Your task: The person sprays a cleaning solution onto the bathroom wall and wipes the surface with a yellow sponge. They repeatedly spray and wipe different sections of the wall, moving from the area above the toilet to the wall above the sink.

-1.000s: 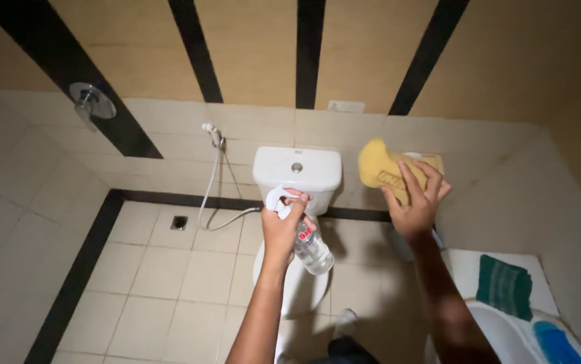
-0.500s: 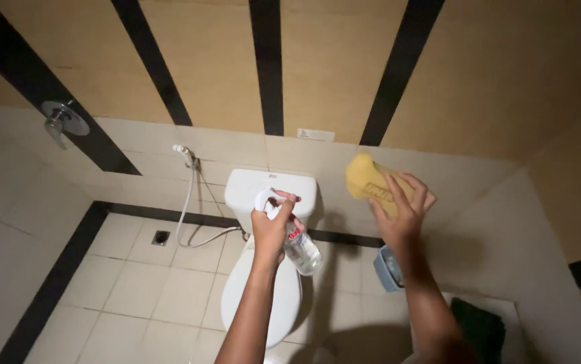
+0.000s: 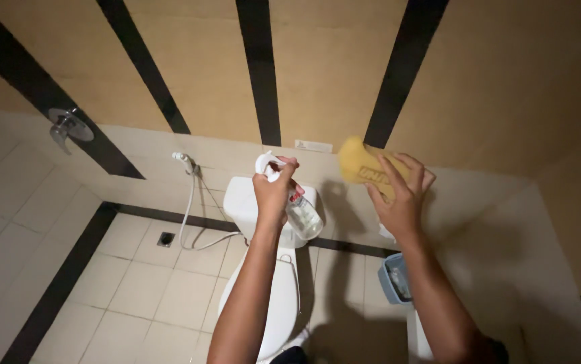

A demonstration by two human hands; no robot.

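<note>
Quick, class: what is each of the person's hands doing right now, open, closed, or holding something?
Left hand: closed around a clear spray bottle, finger at the trigger.
Right hand: holding a yellow sponge, fingers spread over it.

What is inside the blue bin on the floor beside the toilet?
The blue bin is dim inside; nothing clear shows. The right forearm covers its right part, so its contents cannot be told.

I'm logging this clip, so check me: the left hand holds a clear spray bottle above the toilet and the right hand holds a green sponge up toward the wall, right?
Not quite. The sponge in the right hand is yellow, not green, as the head view shows. The rest stands: the left hand holds a clear spray bottle above the toilet, and the sponge is raised toward the wall.
</note>
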